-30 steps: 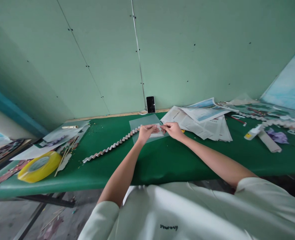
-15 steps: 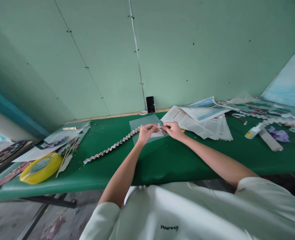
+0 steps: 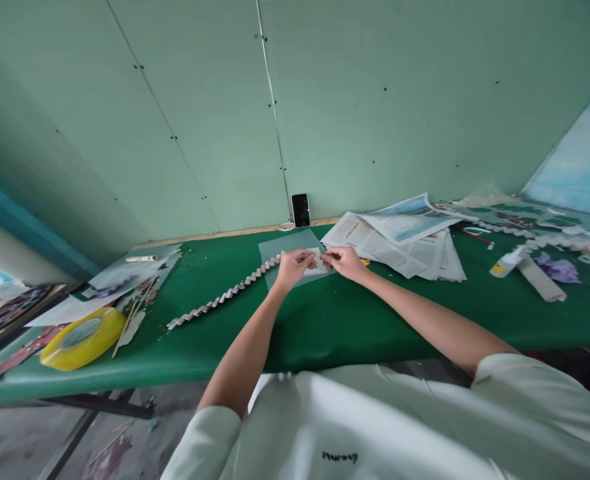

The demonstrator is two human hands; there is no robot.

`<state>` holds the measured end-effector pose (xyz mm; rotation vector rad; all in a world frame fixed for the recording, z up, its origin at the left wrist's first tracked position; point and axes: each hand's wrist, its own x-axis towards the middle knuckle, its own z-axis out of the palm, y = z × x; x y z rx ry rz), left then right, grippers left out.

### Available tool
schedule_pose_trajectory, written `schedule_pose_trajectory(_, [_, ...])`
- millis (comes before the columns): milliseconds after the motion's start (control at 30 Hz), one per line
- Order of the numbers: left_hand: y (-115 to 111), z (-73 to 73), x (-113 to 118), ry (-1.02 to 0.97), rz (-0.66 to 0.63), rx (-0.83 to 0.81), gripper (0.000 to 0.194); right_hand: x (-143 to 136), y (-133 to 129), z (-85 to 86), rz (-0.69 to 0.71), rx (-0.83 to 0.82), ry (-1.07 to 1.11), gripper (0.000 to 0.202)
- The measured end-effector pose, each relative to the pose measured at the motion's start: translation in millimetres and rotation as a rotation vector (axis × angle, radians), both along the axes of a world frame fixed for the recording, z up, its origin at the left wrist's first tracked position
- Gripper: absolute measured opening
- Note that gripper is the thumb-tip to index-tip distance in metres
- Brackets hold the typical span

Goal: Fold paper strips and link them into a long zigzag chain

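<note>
A zigzag chain of folded paper (image 3: 225, 297) runs up the green table to my left hand (image 3: 293, 267). The fingers of that hand are closed on its upper end, which they hide. Close by on the right, my right hand (image 3: 347, 262) has thumb and fingertips pinched together; what sits in them is too small to make out. Between the two hands a small white paper (image 3: 317, 262) lies on a translucent sheet (image 3: 275, 248), partly covered by my fingers.
Printed papers (image 3: 399, 243) are piled right of my hands, with a glue bottle (image 3: 505, 263) and a crumpled purple cloth (image 3: 557, 268) beyond. A yellow tape roll (image 3: 107, 331) and thin sticks (image 3: 132, 319) lie left. A phone (image 3: 301, 210) leans on the wall.
Both hands stay almost in place over the sheet. The fingers of my left hand have curled in slightly, and more of the white paper shows between the hands.
</note>
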<state>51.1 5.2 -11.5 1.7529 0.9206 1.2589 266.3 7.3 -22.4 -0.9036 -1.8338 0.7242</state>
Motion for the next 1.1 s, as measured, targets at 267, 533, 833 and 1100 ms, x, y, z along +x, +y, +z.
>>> schedule_pose_trajectory(267, [3.3,-5.6,-2.1,0.159,-0.056,0.074,0.031,-9.5,-4.2,-3.7,0.040,0.001,-0.026,0.039])
schedule_pose_trajectory(533, [-0.8,-6.3,2.9,0.207,-0.031,0.054,0.030,-12.0,0.8,-9.2,-0.036,0.128,-0.156,0.033])
schedule_pose_trajectory(833, [4.0,5.3,-11.6,0.394,0.137,0.145,0.017,-16.0,-2.6,-0.4,-0.021,0.116,-0.230,0.046])
schedule_pose_trajectory(1100, [12.7,7.3,-17.5,0.346,0.291,0.117,0.016,-10.4,1.4,-4.5,-0.083,0.186,-0.266,0.063])
